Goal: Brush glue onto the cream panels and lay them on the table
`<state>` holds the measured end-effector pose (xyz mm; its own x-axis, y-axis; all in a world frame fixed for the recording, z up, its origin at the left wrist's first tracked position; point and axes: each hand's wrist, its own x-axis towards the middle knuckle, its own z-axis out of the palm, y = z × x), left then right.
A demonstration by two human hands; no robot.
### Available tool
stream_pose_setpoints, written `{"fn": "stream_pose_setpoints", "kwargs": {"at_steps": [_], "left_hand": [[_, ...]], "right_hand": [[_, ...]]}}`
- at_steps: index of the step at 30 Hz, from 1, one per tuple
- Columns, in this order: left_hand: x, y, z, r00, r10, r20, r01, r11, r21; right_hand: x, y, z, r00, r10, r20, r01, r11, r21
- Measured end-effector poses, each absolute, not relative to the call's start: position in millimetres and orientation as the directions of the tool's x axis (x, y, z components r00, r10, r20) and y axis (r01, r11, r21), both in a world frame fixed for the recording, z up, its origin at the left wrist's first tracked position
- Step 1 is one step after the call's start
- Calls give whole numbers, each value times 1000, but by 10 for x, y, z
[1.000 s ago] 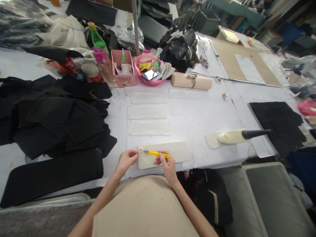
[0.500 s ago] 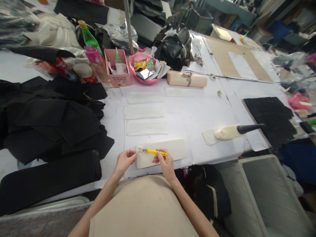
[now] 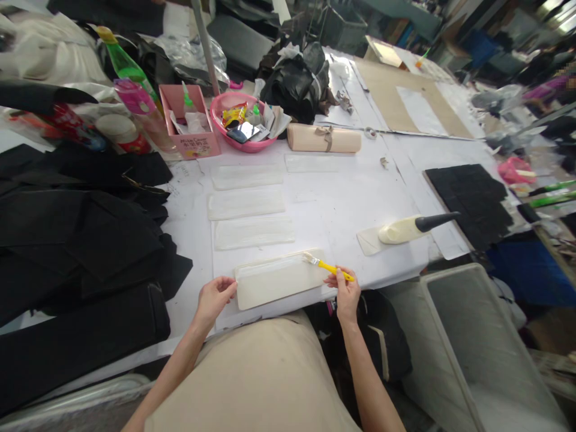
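A cream rectangular panel (image 3: 274,282) lies near the table's front edge. My left hand (image 3: 216,298) pinches its left edge between thumb and fingers. Closed round the yellow handle of a brush (image 3: 332,267), my right hand (image 3: 345,291) is at the panel's right end, and the bristles rest on the panel's upper right part. Beyond the panel lie several thin translucent strips (image 3: 254,233) on the white table. To the right, a cream bottle (image 3: 400,230) with a black nozzle lies on a small pale piece.
Black sheets (image 3: 81,234) are heaped at the left. A pink box (image 3: 193,141), a pink basket (image 3: 252,146) and a tied beige roll (image 3: 306,139) stand at the back. Black pieces (image 3: 470,201) lie right, above a grey bin (image 3: 490,336).
My right hand has moved the brush rightward along the panel, from its left end to its right end. My left hand stays at the left edge. The whole view has shifted slightly.
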<state>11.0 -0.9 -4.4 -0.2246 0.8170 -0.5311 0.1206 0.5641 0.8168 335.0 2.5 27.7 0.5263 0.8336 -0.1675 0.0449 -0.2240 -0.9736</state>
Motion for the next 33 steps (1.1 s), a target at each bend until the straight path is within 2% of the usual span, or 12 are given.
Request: {"fn": "stream_pose_setpoints", "kwargs": {"at_steps": [5,8,10,13,16,19,26,31,33], "left_hand": [[101,0,-52,-220,816,-534,123,567,815],[95,10,-44,-209,813,-543,120,572,811],[91,17,-38,-200,812,-549,113,576,810],[90,26,-28,-189,809,-556,103,579,809],[96,35,-17,-190,807,-559,95,582,808],[101,42,-3,-198,808,-555,97,580,809],[94,42,-23,-186,842,-506,155,533,831],[94,39,-68,-184,850,-493,153,520,840],[92,36,-69,-181,853,-490,155,517,842]], "right_hand": [[3574,23,368,626,776,-73,143,-206,-968],[3407,-52,491,601,799,-28,199,-184,-963],[3184,-133,566,489,870,-63,184,-173,-968],[2813,-282,622,184,966,-180,111,-203,-973],[2545,-412,596,-90,967,-239,119,-228,-966],[2431,-480,509,-174,957,-233,158,-207,-966],[2759,-513,404,75,975,-211,255,-223,-941],[3241,-575,523,342,936,-84,397,-225,-890],[3285,-612,592,380,925,-20,454,-206,-867]]}}
